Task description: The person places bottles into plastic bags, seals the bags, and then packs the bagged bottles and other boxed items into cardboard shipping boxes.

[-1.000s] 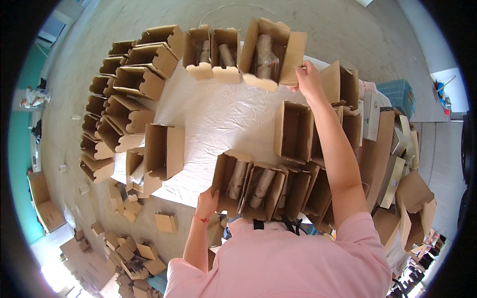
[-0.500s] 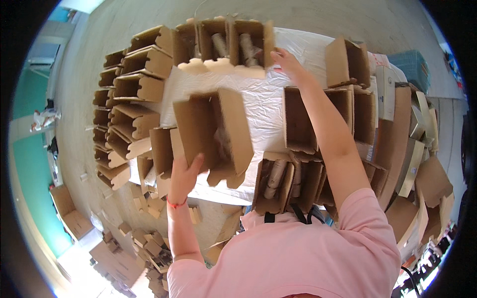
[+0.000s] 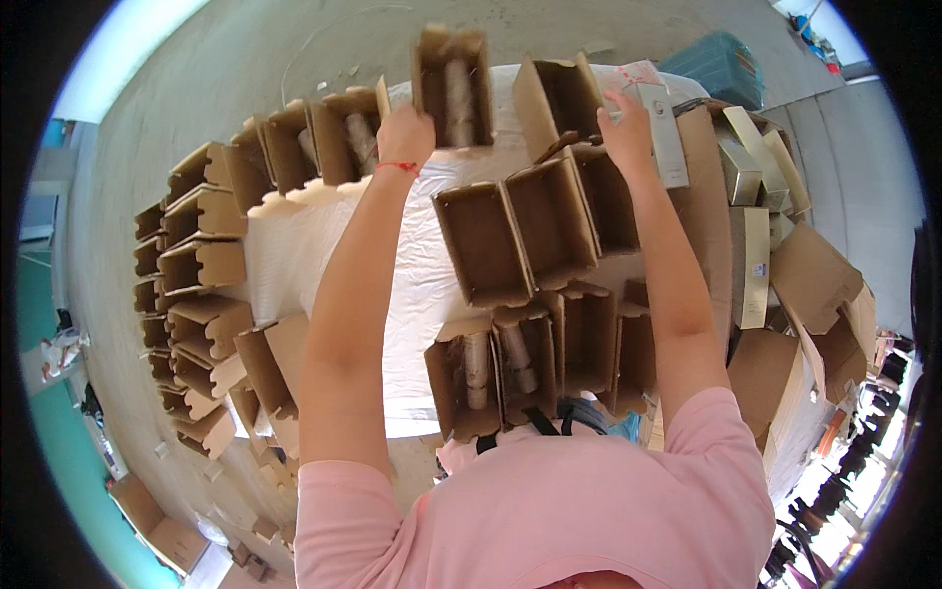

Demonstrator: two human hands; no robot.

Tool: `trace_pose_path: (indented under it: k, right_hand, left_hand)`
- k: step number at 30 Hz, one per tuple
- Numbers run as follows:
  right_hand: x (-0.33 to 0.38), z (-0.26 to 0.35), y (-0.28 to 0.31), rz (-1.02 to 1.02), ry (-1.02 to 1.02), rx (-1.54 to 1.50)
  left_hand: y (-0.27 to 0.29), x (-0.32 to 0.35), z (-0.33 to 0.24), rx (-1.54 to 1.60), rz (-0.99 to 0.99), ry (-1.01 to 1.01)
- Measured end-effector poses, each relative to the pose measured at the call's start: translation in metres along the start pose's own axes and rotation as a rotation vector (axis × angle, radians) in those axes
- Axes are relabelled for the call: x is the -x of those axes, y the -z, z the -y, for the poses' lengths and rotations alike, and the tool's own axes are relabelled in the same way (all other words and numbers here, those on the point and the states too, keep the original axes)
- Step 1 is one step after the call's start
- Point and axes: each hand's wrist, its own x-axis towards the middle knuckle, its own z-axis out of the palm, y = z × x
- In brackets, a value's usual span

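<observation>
At the far edge of the white-covered table (image 3: 412, 324), my left hand (image 3: 407, 135) is closed on the lower left edge of an open cardboard box (image 3: 481, 108). That box is slightly blurred and has a pale tube-shaped roll (image 3: 458, 103) inside. It is at the right end of a row of similar boxes, the nearest being a box (image 3: 339, 157) with another roll. To the right, my right hand (image 3: 628, 135) has its fingers apart beside the right edge of a tilted open box (image 3: 564, 98), where I see no roll.
Stacked open boxes (image 3: 201, 265) line the table's left side. More boxes (image 3: 481, 245) are on the right half, with two roll-filled ones (image 3: 461, 383) close to my body. A long white carton (image 3: 667, 137), a teal bin (image 3: 706, 69) and a carton heap (image 3: 814, 275) are farther right.
My left hand has carried its box away from me to the right end of the far row. My right hand has left that row's end box and moved right, to the tilted box.
</observation>
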Motion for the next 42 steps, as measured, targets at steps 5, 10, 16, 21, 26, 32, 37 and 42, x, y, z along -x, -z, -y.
trace_pose_path:
  k: [5,10,16,21,26,32,37,42]
  right_hand:
    - [-0.005,-0.027,-0.022,0.12,-0.038,0.268]
    - [-0.021,-0.028,-0.039,0.192,-0.167,0.422]
    - [-0.038,0.06,0.023,-0.275,0.063,-0.045]
    - [0.012,0.173,0.089,-0.185,0.342,-0.327]
    - [0.089,0.22,0.108,0.259,0.394,-0.648]
    - [0.223,0.193,0.108,0.634,-0.272,-0.712]
    - [0.305,0.186,0.087,1.063,0.143,0.138]
    - [0.338,0.174,0.053,1.121,-0.256,-0.143]
  left_hand:
    - [-0.029,-0.002,0.023,-0.045,-0.011,0.222]
    - [-0.007,0.014,0.008,-0.043,-0.315,-0.119]
    - [0.047,0.062,-0.037,0.545,-0.194,-0.075]
    - [0.089,0.12,-0.07,0.736,-0.18,-0.066]
    - [0.105,0.204,-0.014,0.638,-0.345,0.09]
    - [0.108,0.327,0.127,0.245,-0.305,0.418]
    - [0.046,0.378,0.19,-0.018,-0.005,0.591]
    - [0.017,0.39,0.184,-0.008,-0.06,0.552]
